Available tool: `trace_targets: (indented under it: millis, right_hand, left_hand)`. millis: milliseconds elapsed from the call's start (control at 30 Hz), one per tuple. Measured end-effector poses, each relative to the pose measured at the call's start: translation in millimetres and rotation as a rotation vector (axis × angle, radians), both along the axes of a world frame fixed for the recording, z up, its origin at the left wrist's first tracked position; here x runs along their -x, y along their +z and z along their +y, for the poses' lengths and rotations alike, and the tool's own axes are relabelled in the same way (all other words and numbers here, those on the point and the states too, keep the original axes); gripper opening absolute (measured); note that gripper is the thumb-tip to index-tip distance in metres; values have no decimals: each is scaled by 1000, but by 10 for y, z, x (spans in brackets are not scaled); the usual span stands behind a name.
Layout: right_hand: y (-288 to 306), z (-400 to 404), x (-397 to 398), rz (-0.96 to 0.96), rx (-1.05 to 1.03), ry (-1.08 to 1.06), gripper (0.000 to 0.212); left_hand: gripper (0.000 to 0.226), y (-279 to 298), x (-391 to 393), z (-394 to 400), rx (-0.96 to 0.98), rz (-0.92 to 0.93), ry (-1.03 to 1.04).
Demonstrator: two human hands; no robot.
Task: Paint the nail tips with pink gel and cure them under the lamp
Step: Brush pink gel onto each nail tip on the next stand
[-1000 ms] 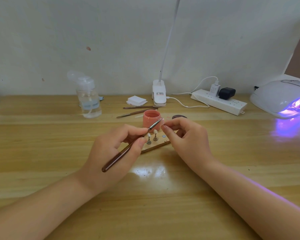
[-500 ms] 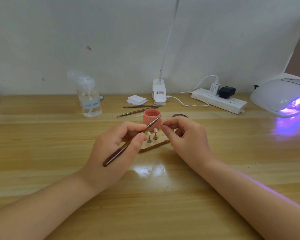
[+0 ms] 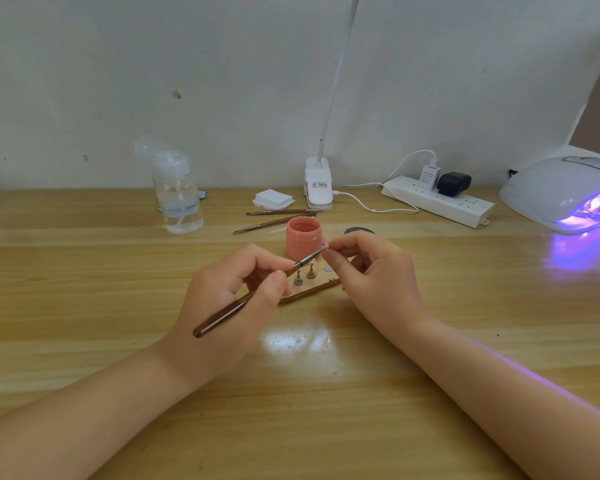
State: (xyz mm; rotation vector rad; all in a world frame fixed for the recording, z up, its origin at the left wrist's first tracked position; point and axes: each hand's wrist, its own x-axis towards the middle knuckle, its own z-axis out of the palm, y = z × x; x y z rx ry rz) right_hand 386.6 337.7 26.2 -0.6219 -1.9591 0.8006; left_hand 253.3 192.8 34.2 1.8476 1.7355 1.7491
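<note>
Pinching nail tip [image 3: 327,250] at tabletop centre, right hand [image 3: 371,271] fingers curled; left hand [image 3: 236,296] grips brush [image 3: 257,296], bristles touching tip. Tip likely light, thin, slippery; hold by edges, near gel jar [image 3: 303,237]

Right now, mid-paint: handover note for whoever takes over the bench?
Left hand: holds the brush, bristles at the nail tip.
Right hand: pinches one nail tip in front of the open pink gel jar.
Wooden holder between the hands carries two more stands; their state is too small to tell.
Curing lamp far right, lit purple.
Done: jar open, painting under way.
Left: finish the coat, paint the rest, cure all under the lamp.
</note>
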Motion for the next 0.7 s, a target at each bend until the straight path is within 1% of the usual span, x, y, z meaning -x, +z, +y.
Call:
trace_targets:
  millis: [67,133,300,367,467,567,700]
  right_hand:
    - [0,5,-1,-1,6,-1,3]
    - [-1,7,0,4,12,2,3]
    - [-10,9,9,9,17,9,4]
    - [-12,13,9,11,20,12,5]
    - [-10,14,3,12,32,23,4]
    - [-6,1,-2,17,39,38,4]
    - [-4,-2,2,21,49,47,3]
  left_hand:
    - [17,6,8,-9,-35,27,19]
    - [16,14,10,-13,-49,5,26]
    - [17,17,-22,3,-5,-45,-20]
    - [17,9,-17,-5,9,-10,-21]
    - [16,11,-15,-24,-26,53,6]
    - [16,23,-17,-22,-50,10,48]
    - [18,20,-31,-6,-9,-50,60]
